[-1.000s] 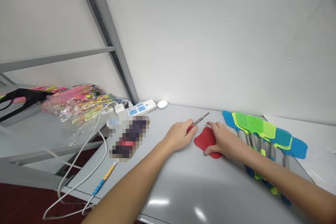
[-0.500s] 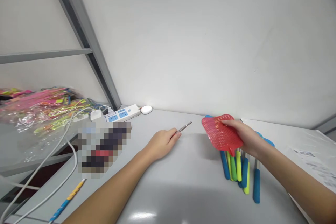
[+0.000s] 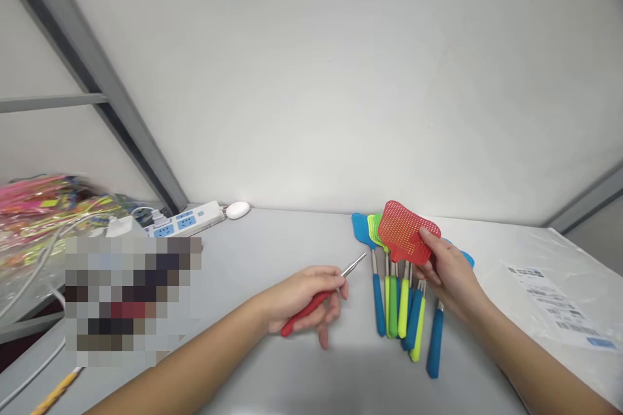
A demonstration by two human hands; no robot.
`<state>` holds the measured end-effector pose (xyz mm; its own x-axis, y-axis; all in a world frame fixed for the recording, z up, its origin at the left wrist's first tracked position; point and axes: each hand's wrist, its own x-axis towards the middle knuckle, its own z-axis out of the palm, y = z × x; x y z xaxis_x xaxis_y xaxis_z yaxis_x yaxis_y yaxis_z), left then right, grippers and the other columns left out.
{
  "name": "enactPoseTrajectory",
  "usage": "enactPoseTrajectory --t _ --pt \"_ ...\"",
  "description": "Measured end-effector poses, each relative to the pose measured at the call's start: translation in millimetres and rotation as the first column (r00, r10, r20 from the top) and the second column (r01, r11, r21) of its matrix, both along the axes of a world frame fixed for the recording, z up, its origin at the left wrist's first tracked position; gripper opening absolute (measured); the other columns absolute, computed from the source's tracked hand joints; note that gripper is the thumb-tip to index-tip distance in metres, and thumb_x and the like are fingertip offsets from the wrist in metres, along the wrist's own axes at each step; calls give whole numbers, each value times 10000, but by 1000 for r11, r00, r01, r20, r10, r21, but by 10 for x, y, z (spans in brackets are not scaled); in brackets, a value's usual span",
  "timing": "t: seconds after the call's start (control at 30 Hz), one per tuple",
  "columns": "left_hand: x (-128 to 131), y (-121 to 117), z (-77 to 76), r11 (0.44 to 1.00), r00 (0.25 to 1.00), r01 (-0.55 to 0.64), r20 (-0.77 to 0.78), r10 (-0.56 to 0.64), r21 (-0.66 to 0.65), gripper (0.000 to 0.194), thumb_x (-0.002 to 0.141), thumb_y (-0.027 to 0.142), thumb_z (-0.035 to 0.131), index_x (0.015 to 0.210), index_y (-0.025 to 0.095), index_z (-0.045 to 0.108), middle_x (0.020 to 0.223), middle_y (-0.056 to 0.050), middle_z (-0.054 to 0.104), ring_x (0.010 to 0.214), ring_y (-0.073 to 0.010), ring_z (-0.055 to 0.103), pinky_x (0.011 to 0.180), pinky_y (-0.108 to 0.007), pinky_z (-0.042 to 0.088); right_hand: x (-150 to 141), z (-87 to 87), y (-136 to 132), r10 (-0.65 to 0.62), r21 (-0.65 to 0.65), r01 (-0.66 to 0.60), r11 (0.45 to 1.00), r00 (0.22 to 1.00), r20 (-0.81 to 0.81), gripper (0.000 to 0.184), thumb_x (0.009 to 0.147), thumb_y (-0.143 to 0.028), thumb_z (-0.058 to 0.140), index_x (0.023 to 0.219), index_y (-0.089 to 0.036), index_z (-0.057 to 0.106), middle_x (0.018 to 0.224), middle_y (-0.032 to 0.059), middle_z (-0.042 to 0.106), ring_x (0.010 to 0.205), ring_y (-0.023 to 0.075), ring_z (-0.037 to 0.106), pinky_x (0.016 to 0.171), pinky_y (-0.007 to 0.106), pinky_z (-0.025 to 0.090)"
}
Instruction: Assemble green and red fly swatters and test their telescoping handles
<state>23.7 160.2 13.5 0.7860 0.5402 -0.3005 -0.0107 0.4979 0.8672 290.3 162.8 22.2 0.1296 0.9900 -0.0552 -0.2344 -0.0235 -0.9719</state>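
Observation:
My left hand (image 3: 316, 298) is closed around a red handle (image 3: 304, 314) with a short metal rod sticking out toward the upper right; its lower fingers are loosely spread. In my right hand (image 3: 450, 266) is a red perforated fly swatter head (image 3: 406, 233), pinched at its right side between thumb and fingers. The rod's tip and the red head are apart. Below the head lies a row of fly swatters (image 3: 393, 305) with blue, green and yellow handles, their heads toward the wall. The red head and my right hand partly cover them.
A white power strip (image 3: 187, 220) and a white oval object (image 3: 238, 210) lie along the wall. Plastic-wrapped colourful items (image 3: 43, 214) fill the left shelf. A white plastic package (image 3: 549, 285) with a label lies at right. A blurred patch hides things at left.
The view has swung right. My left hand has come nearer the swatter head, its lower fingers loosened, showing the red handle. My right hand has tilted the red head, uncovering more swatters.

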Motion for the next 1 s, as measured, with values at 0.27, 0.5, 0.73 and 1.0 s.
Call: enactPoseTrajectory --t 0.27,0.5,0.73,1.0 --pt "99 -142 -122 1000 1000 -21 -17 21 10 270 968 409 450 902 173 565 462 93 511 233 -11 255 488 -270 529 -44 -81 -169 -80 86 64 994 977 198 460 893 -569 543 610 -207 514 410 -36 499 351 89 398 400 240 338" --pt "85 -112 -89 999 999 33 -27 -33 -3 260 977 390 442 918 176 579 451 105 501 254 -6 254 645 -290 553 -127 -88 -236 -14 64 -3 998 967 255 487 922 -554 498 589 -200 538 481 -1 558 377 93 449 443 250 374" --pt "82 -84 -84 998 998 56 -34 -55 9 254 965 388 461 918 174 590 475 101 526 245 -4 259 704 -321 553 -80 -146 -251 61 42 -74 996 965 254 450 911 -511 547 583 -202 571 484 -1 562 407 107 467 512 271 421" --pt "91 -104 -55 993 998 52 -50 -47 105 267 955 432 471 898 189 569 373 151 333 261 -22 202 619 -308 540 -27 -158 -283 122 46 -145 988 938 325 495 944 -528 462 595 -212 617 524 22 581 488 149 523 578 303 445"
